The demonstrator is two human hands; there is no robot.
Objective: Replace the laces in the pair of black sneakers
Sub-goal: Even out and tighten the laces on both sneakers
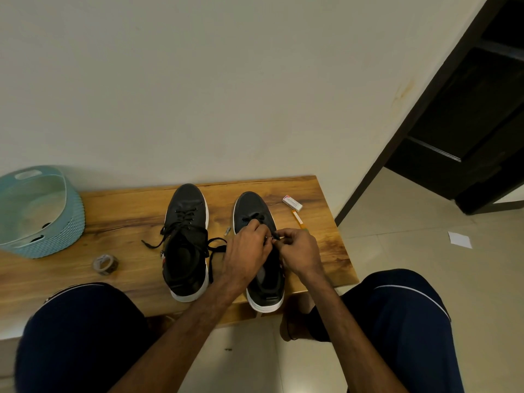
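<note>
Over the right-side sneaker (250,205), both hands (246,249) (299,252) pinch its lace (252,217).

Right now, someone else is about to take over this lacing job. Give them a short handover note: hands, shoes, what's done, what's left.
Hands: left hand and right hand both pinch what looks like a lace tip over the right sneaker.
Things: both sneakers stand side by side on the bench.
Done: left sneaker is laced, ends loose and untied.
Left: finish threading the right sneaker, which shows lace only near the toe. Then tie both.
</note>
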